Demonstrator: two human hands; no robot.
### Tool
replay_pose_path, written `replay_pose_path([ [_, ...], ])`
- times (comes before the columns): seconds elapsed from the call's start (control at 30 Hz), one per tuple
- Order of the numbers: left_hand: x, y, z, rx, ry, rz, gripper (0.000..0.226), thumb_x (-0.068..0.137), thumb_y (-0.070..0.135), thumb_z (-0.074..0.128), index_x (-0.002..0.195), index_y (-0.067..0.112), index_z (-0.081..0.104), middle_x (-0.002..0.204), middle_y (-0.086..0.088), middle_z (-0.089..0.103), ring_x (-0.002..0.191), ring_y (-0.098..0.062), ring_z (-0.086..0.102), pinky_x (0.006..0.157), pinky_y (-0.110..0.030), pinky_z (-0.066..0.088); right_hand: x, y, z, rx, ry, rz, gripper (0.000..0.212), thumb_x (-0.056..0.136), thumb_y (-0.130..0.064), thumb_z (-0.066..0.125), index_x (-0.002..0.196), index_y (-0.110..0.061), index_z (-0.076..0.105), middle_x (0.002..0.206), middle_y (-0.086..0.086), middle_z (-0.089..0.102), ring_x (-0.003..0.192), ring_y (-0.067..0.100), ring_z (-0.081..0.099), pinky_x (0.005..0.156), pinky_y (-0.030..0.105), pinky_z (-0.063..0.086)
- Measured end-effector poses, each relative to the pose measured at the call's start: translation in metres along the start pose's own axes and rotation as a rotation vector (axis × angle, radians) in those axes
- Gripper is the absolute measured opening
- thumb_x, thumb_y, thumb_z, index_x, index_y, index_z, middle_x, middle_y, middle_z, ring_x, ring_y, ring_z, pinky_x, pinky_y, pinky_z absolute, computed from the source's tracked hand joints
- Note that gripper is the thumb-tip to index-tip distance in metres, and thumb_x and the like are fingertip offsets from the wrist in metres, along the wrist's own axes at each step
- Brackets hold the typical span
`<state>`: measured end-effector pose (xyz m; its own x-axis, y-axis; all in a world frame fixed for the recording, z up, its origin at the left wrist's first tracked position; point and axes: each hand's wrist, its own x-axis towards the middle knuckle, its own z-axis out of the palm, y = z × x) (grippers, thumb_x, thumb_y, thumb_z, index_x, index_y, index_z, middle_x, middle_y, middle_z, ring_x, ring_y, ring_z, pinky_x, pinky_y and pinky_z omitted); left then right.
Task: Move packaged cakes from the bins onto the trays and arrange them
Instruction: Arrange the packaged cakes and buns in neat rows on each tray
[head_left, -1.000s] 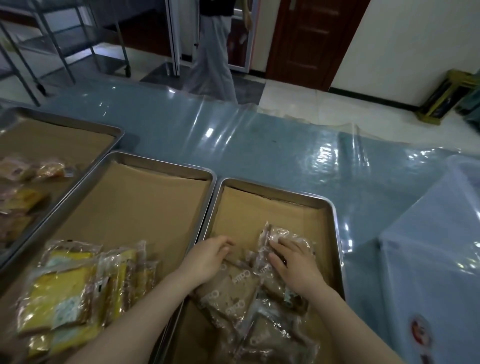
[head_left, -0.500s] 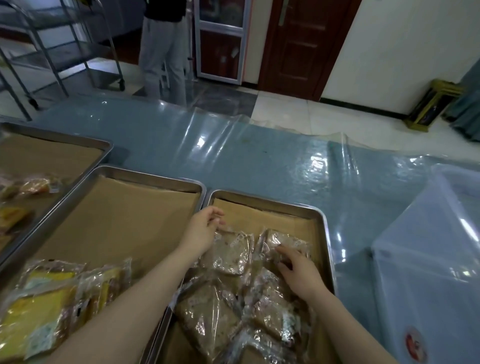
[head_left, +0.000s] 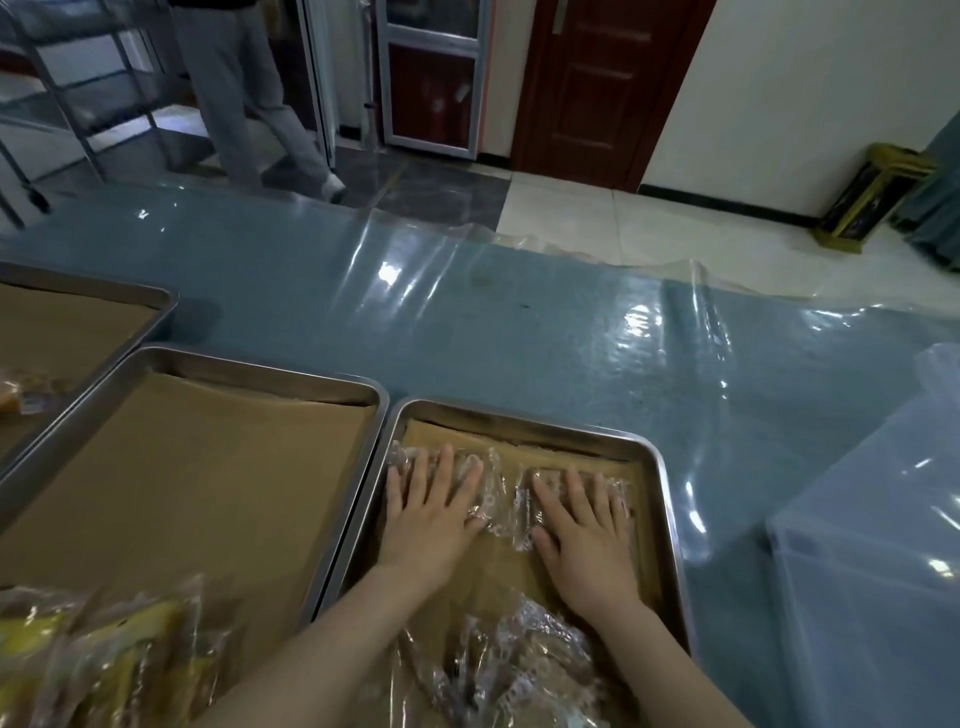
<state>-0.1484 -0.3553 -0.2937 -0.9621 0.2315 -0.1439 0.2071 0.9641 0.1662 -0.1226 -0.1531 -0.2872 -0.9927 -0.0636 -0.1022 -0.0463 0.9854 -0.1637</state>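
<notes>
Two brown packaged cakes lie side by side at the far end of the right metal tray, which is lined with brown paper. My left hand presses flat on the left cake, fingers straight. My right hand lies flat on the right cake, covering most of it. Between my forearms, at the tray's near end, sits a heap of several more brown wrapped cakes.
The middle tray holds yellow wrapped cakes at its near end; a third tray sits far left. A translucent plastic bin stands at the right. A person's legs show beyond the blue, plastic-covered table.
Both hands carried a cake each from the heap to the tray's far end and now lie flat on them. The person beyond the table walked left.
</notes>
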Motion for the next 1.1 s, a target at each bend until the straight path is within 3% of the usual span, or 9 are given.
replay_pose_path([
  [0.17, 0.031, -0.011, -0.007, 0.038, -0.050, 0.158, 0.059, 0.095, 0.059, 0.014, 0.131, 0.050, -0.032, 0.149, 0.005, -0.033, 0.131, -0.022, -0.039, 0.098, -0.047, -0.034, 0.014, 0.001, 0.009, -0.058, 0.026, 0.057, 0.057, 0.098, -0.054, 0.014, 0.140, -0.048, -0.023, 0.152, -0.004, -0.033, 0.133, 0.025, -0.042, 0.109, 0.041, -0.025],
  [0.43, 0.037, -0.010, -0.024, -0.043, -0.093, 0.203, 0.060, 0.094, 0.059, 0.025, 0.144, 0.049, -0.007, 0.156, 0.008, -0.017, 0.140, -0.022, -0.024, 0.107, -0.051, -0.022, 0.027, 0.003, -0.008, -0.001, -0.029, 0.038, 0.056, 0.098, -0.054, 0.023, 0.150, -0.046, 0.003, 0.161, -0.002, -0.011, 0.144, 0.024, -0.023, 0.112, 0.041, -0.018],
  [0.53, 0.018, -0.008, -0.040, -0.181, -0.018, 0.250, 0.058, 0.097, 0.042, 0.039, 0.147, 0.044, 0.010, 0.156, 0.014, 0.000, 0.144, -0.016, -0.013, 0.109, -0.046, -0.019, 0.017, 0.001, -0.030, 0.160, -0.030, 0.059, 0.059, 0.095, -0.047, 0.046, 0.148, -0.039, 0.020, 0.161, -0.003, 0.010, 0.147, 0.022, -0.005, 0.116, 0.042, -0.001],
  [0.6, -0.007, -0.009, -0.049, -0.329, 0.050, 0.275, 0.052, 0.096, 0.035, 0.046, 0.144, 0.040, 0.027, 0.152, 0.017, 0.021, 0.143, -0.009, 0.009, 0.116, -0.038, -0.004, -0.005, -0.003, -0.044, 0.286, 0.129, 0.063, 0.047, 0.092, -0.044, 0.056, 0.136, -0.038, 0.041, 0.146, -0.009, 0.039, 0.140, 0.016, 0.026, 0.114, 0.039, 0.022],
  [0.7, -0.054, -0.017, -0.054, -0.565, -0.046, 0.200, 0.040, 0.094, 0.036, 0.052, 0.134, 0.036, 0.046, 0.135, 0.017, 0.050, 0.114, 0.007, 0.044, 0.093, -0.009, 0.031, -0.055, -0.010, -0.054, 0.591, 0.002, 0.100, 0.030, 0.085, -0.048, 0.061, 0.112, -0.049, 0.048, 0.112, -0.021, 0.059, 0.103, -0.004, 0.057, 0.079, 0.014, 0.047],
  [0.77, -0.084, -0.029, -0.054, -0.611, -0.126, 0.126, 0.040, 0.093, 0.038, 0.054, 0.132, 0.035, 0.049, 0.129, 0.018, 0.055, 0.105, 0.011, 0.047, 0.084, -0.004, 0.035, -0.088, -0.017, -0.052, 0.668, -0.233, 0.101, 0.053, 0.073, -0.065, 0.062, 0.121, -0.049, 0.047, 0.098, -0.022, 0.062, 0.088, -0.008, 0.060, 0.067, 0.012, 0.049],
  [0.93, -0.138, -0.038, -0.045, -0.590, -0.199, 0.017, 0.055, 0.086, 0.042, 0.062, 0.137, 0.038, 0.042, 0.125, 0.017, 0.056, 0.104, 0.002, 0.052, 0.087, -0.017, 0.043, -0.134, -0.021, -0.040, 0.749, -0.371, 0.160, 0.099, 0.051, -0.077, 0.069, 0.134, -0.027, 0.051, 0.123, -0.008, 0.061, 0.107, 0.011, 0.062, 0.096, 0.040, 0.051],
  [1.03, -0.155, -0.031, -0.040, -0.596, -0.193, -0.019, 0.055, 0.083, 0.036, 0.067, 0.134, 0.040, 0.044, 0.117, 0.018, 0.058, 0.094, 0.005, 0.050, 0.075, -0.012, 0.038, -0.149, -0.019, -0.043, 0.799, -0.442, 0.173, 0.081, 0.054, -0.069, 0.073, 0.123, -0.027, 0.060, 0.101, -0.017, 0.069, 0.090, 0.001, 0.065, 0.083, 0.027, 0.053],
  [1.1, -0.157, -0.028, -0.041, -0.648, -0.174, -0.055, 0.052, 0.082, 0.032, 0.069, 0.130, 0.039, 0.049, 0.116, 0.018, 0.059, 0.095, 0.005, 0.050, 0.079, -0.013, 0.039, -0.154, -0.019, -0.048, 0.810, -0.427, 0.154, 0.042, 0.067, -0.052, 0.076, 0.102, -0.030, 0.071, 0.071, -0.019, 0.067, 0.063, -0.002, 0.059, 0.063, 0.020, 0.046],
])
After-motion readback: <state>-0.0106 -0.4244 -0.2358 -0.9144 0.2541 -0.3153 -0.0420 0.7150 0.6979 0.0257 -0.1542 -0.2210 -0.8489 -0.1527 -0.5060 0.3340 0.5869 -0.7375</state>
